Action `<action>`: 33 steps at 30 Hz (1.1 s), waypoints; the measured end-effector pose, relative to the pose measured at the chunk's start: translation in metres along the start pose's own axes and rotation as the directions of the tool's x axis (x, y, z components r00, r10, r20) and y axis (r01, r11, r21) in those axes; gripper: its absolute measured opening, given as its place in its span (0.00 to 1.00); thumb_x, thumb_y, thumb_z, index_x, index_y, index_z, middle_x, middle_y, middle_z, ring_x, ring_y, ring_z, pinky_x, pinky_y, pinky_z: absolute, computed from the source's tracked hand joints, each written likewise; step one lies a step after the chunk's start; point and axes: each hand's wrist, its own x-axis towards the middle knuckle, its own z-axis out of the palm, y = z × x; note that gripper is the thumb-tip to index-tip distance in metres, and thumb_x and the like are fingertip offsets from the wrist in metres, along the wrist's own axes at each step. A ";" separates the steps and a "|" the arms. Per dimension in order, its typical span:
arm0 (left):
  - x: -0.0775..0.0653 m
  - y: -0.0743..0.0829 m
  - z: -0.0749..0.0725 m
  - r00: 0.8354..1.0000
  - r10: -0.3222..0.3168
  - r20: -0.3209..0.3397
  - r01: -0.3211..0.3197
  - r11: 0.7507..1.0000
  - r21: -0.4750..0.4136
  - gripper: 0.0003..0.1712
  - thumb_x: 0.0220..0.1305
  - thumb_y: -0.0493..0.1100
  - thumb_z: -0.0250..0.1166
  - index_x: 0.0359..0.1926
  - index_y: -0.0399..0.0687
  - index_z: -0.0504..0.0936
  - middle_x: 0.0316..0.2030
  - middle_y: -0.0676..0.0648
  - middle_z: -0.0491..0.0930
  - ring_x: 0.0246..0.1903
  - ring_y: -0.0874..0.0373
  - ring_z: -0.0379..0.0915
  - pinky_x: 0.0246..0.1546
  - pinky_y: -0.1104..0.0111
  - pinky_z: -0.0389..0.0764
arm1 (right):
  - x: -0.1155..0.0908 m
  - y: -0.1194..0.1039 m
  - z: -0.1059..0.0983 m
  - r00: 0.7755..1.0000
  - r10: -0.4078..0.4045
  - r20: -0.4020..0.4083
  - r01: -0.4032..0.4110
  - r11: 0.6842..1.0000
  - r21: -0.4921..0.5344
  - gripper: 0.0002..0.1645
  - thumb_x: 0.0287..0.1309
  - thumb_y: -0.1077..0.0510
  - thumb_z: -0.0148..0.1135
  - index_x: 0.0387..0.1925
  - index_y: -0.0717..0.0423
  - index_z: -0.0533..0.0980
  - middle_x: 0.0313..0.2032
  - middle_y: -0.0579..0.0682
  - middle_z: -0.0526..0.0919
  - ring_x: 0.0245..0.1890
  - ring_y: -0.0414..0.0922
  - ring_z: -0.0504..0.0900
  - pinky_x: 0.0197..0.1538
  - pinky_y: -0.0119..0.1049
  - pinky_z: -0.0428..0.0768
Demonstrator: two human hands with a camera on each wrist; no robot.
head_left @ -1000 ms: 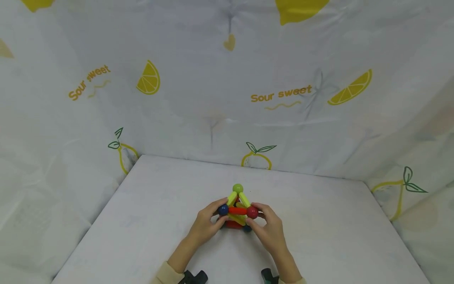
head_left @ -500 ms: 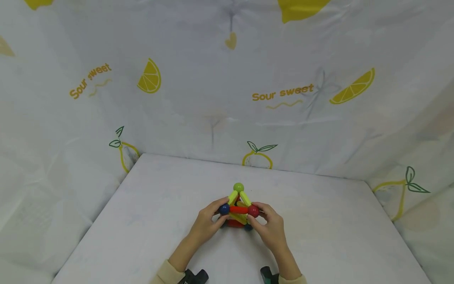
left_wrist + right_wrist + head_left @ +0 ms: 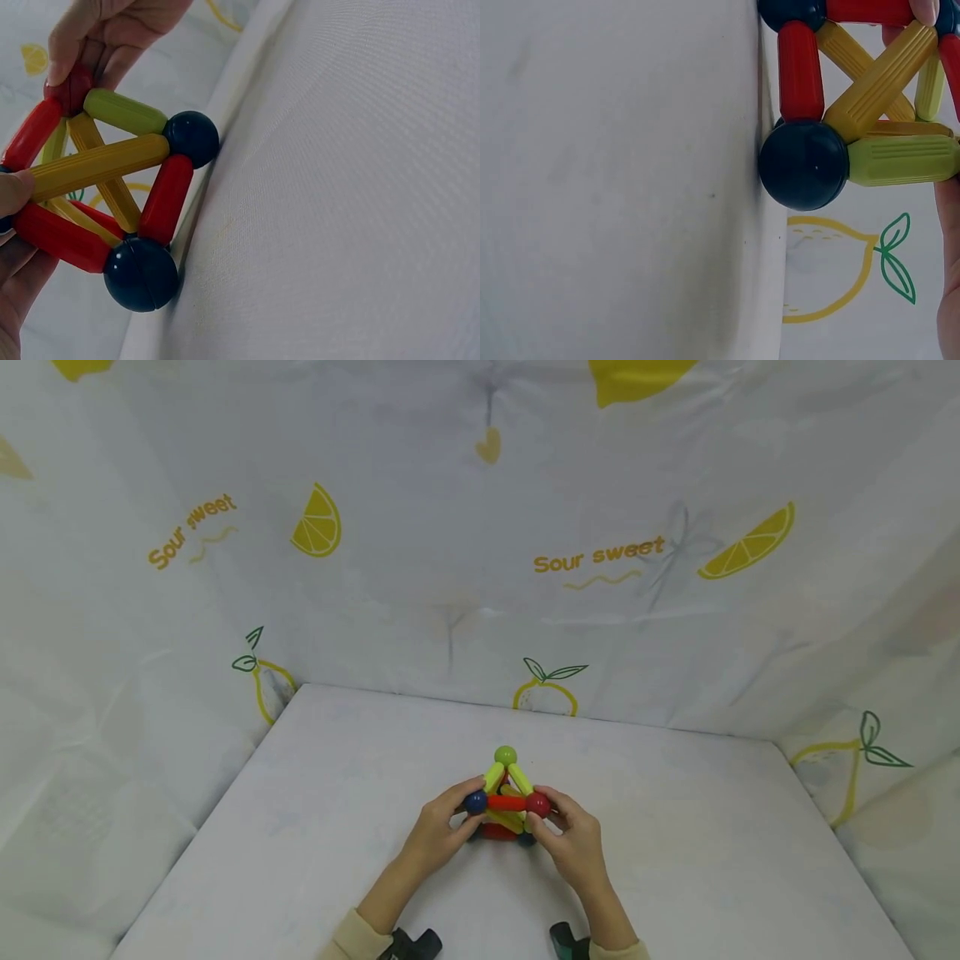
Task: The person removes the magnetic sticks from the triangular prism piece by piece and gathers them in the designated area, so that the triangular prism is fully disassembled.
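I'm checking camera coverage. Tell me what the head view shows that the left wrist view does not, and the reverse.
Only the head view shows the green ball topping the rod-and-ball toy, both forearms, the whole white table and the lemon-print cloth with "Sour sweet" lettering.

Only the left wrist view shows, close up, two dark blue balls on the toy's underside against the table, and the ribbing on the yellow rod.

Both show the left hand and right hand holding the toy, and its red ball.

Bare hands; cream sleeve cuffs (image 3: 347, 939); black wrist-mounted camera rigs (image 3: 411, 944).
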 end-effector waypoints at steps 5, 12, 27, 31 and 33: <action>0.000 0.000 0.001 1.000 0.012 -0.011 -0.012 1.000 0.004 0.32 0.51 0.31 0.71 0.58 0.41 0.73 0.56 0.42 0.77 0.52 0.52 0.78 0.45 0.71 0.81 | 0.001 -0.019 -0.003 1.000 0.016 -0.020 -0.015 1.000 0.014 0.22 0.44 0.72 0.71 0.45 0.68 0.78 0.44 0.61 0.83 0.45 0.54 0.83 0.43 0.38 0.82; 0.000 -0.001 0.002 1.000 0.016 -0.020 -0.016 1.000 0.008 0.31 0.51 0.31 0.71 0.58 0.42 0.73 0.56 0.42 0.77 0.52 0.52 0.78 0.45 0.72 0.81 | 0.002 -0.034 -0.008 0.999 0.046 -0.013 -0.045 0.996 0.081 0.21 0.44 0.74 0.69 0.44 0.70 0.77 0.44 0.63 0.82 0.45 0.55 0.83 0.43 0.37 0.82; -0.001 -0.001 0.004 0.999 0.037 -0.016 -0.037 0.999 0.030 0.31 0.51 0.31 0.70 0.58 0.42 0.72 0.56 0.42 0.77 0.52 0.52 0.78 0.45 0.74 0.80 | 0.002 -0.028 -0.006 1.000 -0.027 -0.016 0.027 0.998 0.056 0.22 0.44 0.78 0.65 0.46 0.70 0.77 0.44 0.63 0.82 0.44 0.54 0.82 0.44 0.38 0.82; 0.000 -0.001 0.005 0.999 0.028 -0.029 -0.027 0.999 0.040 0.31 0.52 0.31 0.70 0.58 0.41 0.72 0.56 0.42 0.77 0.51 0.52 0.78 0.44 0.74 0.80 | 0.003 -0.030 -0.009 0.998 -0.051 -0.035 0.052 0.998 0.030 0.22 0.44 0.79 0.64 0.45 0.71 0.77 0.44 0.63 0.83 0.43 0.52 0.83 0.43 0.37 0.82; -0.001 -0.002 0.002 0.999 0.006 -0.048 -0.004 0.999 0.048 0.30 0.52 0.31 0.70 0.58 0.40 0.73 0.55 0.42 0.77 0.51 0.52 0.78 0.44 0.73 0.81 | 0.004 -0.022 -0.014 0.999 -0.009 -0.048 0.012 0.997 0.072 0.21 0.46 0.79 0.62 0.46 0.72 0.77 0.45 0.65 0.82 0.44 0.43 0.83 0.44 0.30 0.82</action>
